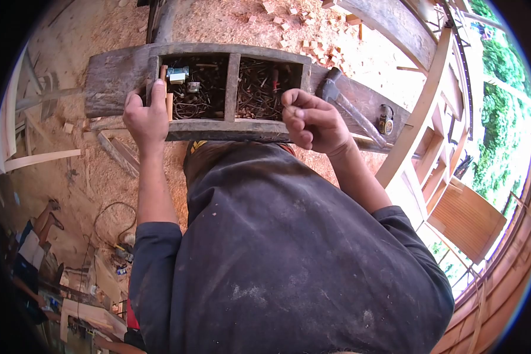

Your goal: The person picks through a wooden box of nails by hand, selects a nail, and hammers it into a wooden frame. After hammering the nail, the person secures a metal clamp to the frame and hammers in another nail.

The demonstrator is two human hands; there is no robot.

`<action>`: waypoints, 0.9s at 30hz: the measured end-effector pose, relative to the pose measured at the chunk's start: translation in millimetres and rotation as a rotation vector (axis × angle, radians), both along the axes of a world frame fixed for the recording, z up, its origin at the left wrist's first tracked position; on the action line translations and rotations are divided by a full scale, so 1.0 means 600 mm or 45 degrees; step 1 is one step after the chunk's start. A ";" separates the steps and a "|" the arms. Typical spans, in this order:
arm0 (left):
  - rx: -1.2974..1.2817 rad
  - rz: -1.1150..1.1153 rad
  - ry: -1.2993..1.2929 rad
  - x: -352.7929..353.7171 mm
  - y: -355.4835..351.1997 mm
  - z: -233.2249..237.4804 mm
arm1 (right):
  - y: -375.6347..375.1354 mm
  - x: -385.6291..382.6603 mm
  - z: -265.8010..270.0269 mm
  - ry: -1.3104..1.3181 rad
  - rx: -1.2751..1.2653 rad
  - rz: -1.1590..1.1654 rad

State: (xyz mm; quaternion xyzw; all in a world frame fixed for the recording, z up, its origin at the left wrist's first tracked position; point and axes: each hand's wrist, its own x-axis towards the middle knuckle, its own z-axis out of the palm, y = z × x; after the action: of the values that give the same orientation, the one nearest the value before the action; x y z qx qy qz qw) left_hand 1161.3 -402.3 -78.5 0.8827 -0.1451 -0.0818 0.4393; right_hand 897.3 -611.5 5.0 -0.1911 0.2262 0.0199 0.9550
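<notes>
My left hand [145, 115] is closed at the left end of a wooden nail box [233, 88], its thumb pressed along a narrow wooden strip [170, 106]. The other fingers of that hand are mostly hidden. My right hand [315, 123] is raised by the box's right end, thumb and fingers pinched together; what they hold, if anything, is too small to make out. Two compartments of the box hold many loose nails [209, 97]. A small blue-and-white packet [177, 75] lies at the left compartment's upper corner. Right of the box rests a hammer [351, 109] on the plank.
A tape measure [386, 120] lies on the plank [117, 82] near its right end. Wood offcuts [321, 50] and shavings cover the ground. Timber framing [425, 112] stands close on my right. Another person's legs [44, 218] show at lower left.
</notes>
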 end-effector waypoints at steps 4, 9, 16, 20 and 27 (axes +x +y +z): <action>-0.007 -0.024 0.004 0.000 0.001 -0.001 | -0.018 -0.001 -0.001 -0.063 -0.066 -0.070; 0.016 -0.032 -0.030 0.003 0.003 -0.006 | -0.029 -0.004 -0.013 0.045 -0.280 0.020; 0.045 -0.019 0.002 0.000 0.001 0.004 | -0.021 0.027 -0.015 0.198 -0.563 0.014; 0.035 -0.007 -0.027 -0.001 -0.001 0.002 | -0.014 0.039 -0.007 0.477 -0.698 0.182; 0.024 0.024 0.016 -0.002 -0.002 0.004 | 0.021 0.064 0.029 0.749 -1.786 0.624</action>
State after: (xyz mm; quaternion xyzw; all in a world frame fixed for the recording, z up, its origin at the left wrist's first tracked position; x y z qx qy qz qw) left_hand 1160.0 -403.4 -76.3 0.8877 -0.1333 -0.0844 0.4325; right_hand 935.7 -598.7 22.6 -0.7785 0.3802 0.1319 0.4817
